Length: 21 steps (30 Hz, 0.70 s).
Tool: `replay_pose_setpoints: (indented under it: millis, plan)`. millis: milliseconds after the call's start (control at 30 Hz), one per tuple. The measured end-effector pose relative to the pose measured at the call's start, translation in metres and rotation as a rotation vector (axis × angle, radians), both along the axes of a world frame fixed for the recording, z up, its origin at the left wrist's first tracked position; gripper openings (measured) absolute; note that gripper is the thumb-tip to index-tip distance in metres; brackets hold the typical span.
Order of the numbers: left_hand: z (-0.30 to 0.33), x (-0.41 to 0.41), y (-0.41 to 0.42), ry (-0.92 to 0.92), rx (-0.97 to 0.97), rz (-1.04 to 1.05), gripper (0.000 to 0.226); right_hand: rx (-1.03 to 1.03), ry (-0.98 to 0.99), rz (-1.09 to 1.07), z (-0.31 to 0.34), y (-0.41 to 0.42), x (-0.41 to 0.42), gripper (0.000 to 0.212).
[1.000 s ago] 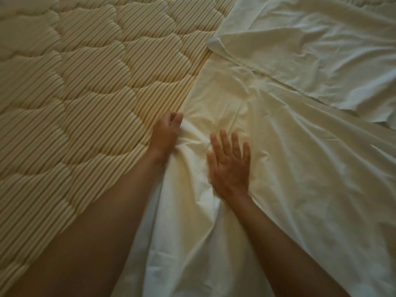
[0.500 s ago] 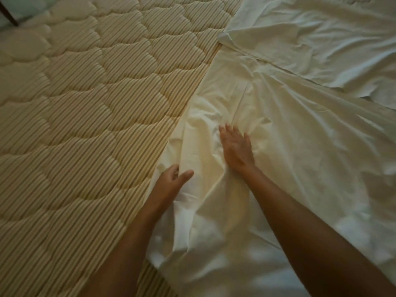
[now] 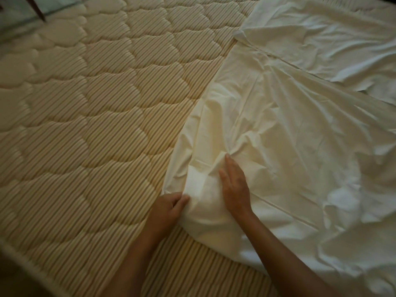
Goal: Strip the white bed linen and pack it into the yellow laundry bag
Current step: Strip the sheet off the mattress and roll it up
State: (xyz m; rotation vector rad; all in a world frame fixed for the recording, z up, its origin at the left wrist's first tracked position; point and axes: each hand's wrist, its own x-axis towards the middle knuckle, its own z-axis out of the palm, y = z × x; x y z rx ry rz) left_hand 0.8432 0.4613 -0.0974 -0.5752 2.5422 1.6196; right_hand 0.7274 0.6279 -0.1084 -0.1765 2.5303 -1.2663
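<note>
A white bed sheet (image 3: 289, 146) lies crumpled over the right half of the bed, its edge pulled back off the quilted mattress. My left hand (image 3: 168, 207) grips the bunched edge of the sheet near the bed's front. My right hand (image 3: 234, 185) lies flat on the sheet just to the right, fingers straight and pressing the folds. A second white layer (image 3: 321, 39) is spread at the top right. The yellow laundry bag is not in view.
The bare quilted mattress (image 3: 85, 125) with cream and tan stripes fills the left and centre. Its front edge runs along the bottom left, with dark floor (image 3: 12, 281) beyond. A pale surface with a dark leg (image 3: 38, 7) shows at the top left corner.
Both hands have drawn back toward the bed's front edge, dragging the sheet's edge along. More bare mattress shows on the left, and the sheet is more bunched between the hands.
</note>
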Motion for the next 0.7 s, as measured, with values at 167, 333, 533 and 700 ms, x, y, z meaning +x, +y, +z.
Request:
replay_pose_setpoints:
  millis: [167,333,533,700]
  plan:
    - [0.012,0.008,-0.036,0.09,-0.067,0.525,0.035,0.002,0.046,0.0,0.007,-0.009,0.008,0.063]
    - [-0.008,0.022,-0.061,0.015,-0.068,0.51,0.037,0.096,0.062,0.118,-0.002,-0.02,0.022,0.077]
    - [-0.016,0.035,-0.063,-0.056,-0.17,0.393,0.043,0.472,0.13,0.383,-0.024,-0.02,0.039,0.079]
    - [-0.015,0.037,-0.076,-0.052,-0.098,0.375,0.042,0.423,0.129,0.367,-0.015,-0.031,0.047,0.077]
